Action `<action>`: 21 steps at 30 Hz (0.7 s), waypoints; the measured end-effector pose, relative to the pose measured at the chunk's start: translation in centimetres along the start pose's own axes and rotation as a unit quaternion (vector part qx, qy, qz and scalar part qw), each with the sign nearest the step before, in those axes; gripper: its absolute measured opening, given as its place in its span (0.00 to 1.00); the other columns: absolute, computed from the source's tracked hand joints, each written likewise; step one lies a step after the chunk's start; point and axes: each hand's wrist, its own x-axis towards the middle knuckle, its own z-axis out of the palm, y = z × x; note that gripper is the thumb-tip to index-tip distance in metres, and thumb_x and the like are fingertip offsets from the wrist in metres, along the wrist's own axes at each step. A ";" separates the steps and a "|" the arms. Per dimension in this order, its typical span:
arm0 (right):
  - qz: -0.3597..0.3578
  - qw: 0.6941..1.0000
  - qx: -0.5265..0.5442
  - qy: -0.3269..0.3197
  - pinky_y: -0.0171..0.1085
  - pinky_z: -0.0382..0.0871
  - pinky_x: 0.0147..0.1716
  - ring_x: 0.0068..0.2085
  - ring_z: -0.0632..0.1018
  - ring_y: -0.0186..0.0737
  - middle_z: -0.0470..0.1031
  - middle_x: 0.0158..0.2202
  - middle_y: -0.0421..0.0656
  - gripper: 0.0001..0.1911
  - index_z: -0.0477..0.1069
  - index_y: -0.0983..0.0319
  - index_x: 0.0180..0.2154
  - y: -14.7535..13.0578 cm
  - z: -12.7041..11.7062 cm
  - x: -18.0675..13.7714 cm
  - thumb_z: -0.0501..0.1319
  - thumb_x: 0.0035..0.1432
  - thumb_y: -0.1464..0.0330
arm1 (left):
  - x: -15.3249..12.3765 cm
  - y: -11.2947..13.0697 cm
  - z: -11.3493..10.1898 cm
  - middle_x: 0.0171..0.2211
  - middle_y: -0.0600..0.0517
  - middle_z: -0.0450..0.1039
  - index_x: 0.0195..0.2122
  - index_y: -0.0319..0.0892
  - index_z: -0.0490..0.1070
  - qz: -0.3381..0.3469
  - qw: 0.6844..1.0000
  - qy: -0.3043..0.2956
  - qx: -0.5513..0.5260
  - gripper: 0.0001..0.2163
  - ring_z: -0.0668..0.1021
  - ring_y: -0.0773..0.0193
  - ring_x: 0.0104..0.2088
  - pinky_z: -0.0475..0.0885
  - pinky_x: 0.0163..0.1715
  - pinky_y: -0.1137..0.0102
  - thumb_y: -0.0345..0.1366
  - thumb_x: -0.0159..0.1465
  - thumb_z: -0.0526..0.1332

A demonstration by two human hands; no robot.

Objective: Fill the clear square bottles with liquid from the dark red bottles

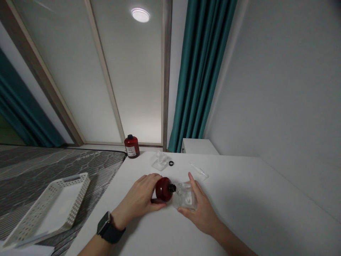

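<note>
- The red bottle (162,192) is held low over the middle of the desk (229,220) and tipped to the right; its body is clamped by the left hand (145,193), with fingers above and thumb below, a grip by which the neck is left free.
- The dark neck (172,188) is pointed at the clear jar (185,196), just beside it; whether the two touch cannot be told. The tilt seems chosen so that the neck is brought to the jar.
- The jar is clamped at its far side by the right hand (201,209), thumb and fingers spread around it, probably so that it is kept from sliding. Whether anything is inside cannot be made out.
- Beyond the hands, a small black ring (171,163) and a clear piece (160,161) are laid side by side, with a thin clear stick (199,170) farther right; all seem set aside so that the working spot is left free, yet kept within reach.
- A second bottle (131,146), black-topped, is stood upright at the far left corner, apparently out of the way.
- A white basket (77,209) is placed off the desk, to the left, on a grey striped surface (106,167).
</note>
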 end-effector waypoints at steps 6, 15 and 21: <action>-0.001 1.000 -0.023 0.001 0.54 0.61 0.62 0.57 0.71 0.52 0.67 0.56 0.47 0.58 0.39 0.54 0.72 0.2 0.0 0.1 0.71 0.48 0.70 | -0.2 -0.3 0.1 0.49 0.42 0.76 0.56 0.42 0.62 0.013 1.000 -0.015 0.005 0.32 0.80 0.47 0.45 0.76 0.46 0.55 0.43 0.54 0.72; -0.033 0.998 -0.050 0.010 0.53 0.65 0.60 0.57 0.71 0.53 0.68 0.56 0.49 0.57 0.43 0.54 0.72 0.6 -0.6 0.3 0.73 0.48 0.68 | -0.2 -0.2 0.8 0.50 0.41 0.76 0.57 0.42 0.61 0.017 1.000 0.003 -0.024 0.32 0.80 0.46 0.46 0.76 0.46 0.55 0.40 0.52 0.70; -0.029 0.998 -0.059 0.003 0.53 0.64 0.61 0.59 0.71 0.54 0.68 0.57 0.48 0.57 0.46 0.54 0.71 0.6 -1.1 0.4 0.73 0.46 0.69 | -0.1 0.0 0.7 0.49 0.42 0.76 0.59 0.44 0.61 0.017 0.999 -0.005 -0.027 0.32 0.81 0.47 0.45 0.77 0.44 0.56 0.42 0.54 0.69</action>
